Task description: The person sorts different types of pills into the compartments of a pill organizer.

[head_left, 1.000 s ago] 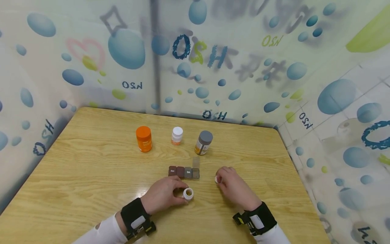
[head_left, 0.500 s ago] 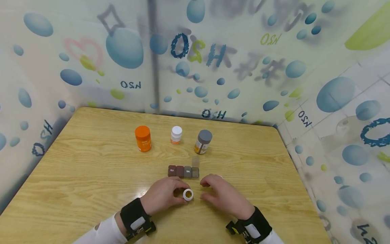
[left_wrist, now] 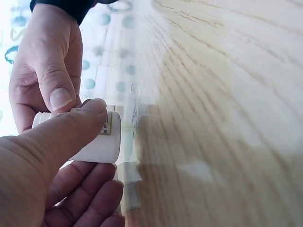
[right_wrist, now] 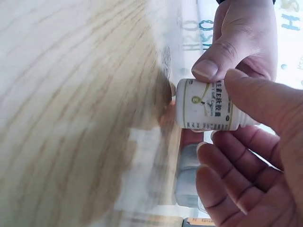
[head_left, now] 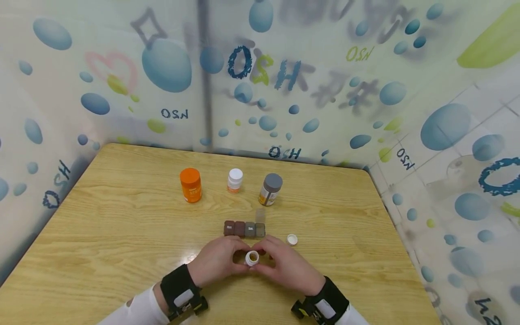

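My left hand (head_left: 220, 256) pinches a small open white pill bottle (head_left: 252, 257) between thumb and fingers, just above the table. The bottle's mouth faces up and something yellowish shows inside. Around its other side my right hand (head_left: 286, 265) grips it too, thumb near the threaded neck in the right wrist view. A printed label (right_wrist: 208, 106) faces that camera. The white cap (head_left: 292, 239) lies on the table beyond the right hand. Just past both hands is a pill organizer (head_left: 244, 229) in brown and grey sections; the rightmost lid (head_left: 260, 215) stands open.
Across the back of the table (head_left: 134, 194) stand an orange jar (head_left: 191, 185), a white bottle with an orange lower part (head_left: 234, 180) and a grey-lidded bottle (head_left: 270, 189). A patterned curtain (head_left: 174, 131) hangs behind the table.
My right hand let go of the white cap, leaving it on the table, and moved left to take hold of the pill bottle. The left hand has stayed in place with the bottle.
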Demonstrator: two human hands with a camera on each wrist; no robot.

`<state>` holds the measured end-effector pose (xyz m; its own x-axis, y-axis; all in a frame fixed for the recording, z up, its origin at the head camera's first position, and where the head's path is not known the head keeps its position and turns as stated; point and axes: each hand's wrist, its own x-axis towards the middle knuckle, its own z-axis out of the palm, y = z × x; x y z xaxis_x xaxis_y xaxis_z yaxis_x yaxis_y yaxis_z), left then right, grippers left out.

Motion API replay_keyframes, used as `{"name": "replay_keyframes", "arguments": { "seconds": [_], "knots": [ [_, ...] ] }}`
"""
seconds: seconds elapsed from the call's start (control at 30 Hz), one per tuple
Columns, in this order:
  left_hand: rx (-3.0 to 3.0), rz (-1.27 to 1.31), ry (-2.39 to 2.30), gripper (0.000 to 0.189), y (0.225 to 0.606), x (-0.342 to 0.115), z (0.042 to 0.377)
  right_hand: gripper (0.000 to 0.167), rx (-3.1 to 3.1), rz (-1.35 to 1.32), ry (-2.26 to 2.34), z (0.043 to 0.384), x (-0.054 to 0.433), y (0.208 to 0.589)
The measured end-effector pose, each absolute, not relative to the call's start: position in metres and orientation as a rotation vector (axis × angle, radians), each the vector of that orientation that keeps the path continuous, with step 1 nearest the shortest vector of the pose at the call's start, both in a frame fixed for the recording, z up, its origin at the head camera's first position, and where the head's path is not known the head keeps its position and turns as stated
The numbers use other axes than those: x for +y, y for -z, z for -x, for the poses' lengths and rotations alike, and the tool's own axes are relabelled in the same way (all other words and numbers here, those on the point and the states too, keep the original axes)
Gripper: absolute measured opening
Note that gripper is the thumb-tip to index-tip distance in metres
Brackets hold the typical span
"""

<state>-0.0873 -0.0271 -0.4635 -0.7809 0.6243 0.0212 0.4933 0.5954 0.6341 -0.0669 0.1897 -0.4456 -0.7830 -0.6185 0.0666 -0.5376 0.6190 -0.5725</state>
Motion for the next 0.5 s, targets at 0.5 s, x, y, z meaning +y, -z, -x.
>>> {"name": "replay_keyframes", "arguments": {
  "seconds": [0.5],
  "knots": [
    [2.747, -0.727, -1.166, 0.037, 0.449, -0.041, 0.107, 0.034, 2.877, 0.715, 0.934, 0.081, 0.212, 0.441]
  ]
}}
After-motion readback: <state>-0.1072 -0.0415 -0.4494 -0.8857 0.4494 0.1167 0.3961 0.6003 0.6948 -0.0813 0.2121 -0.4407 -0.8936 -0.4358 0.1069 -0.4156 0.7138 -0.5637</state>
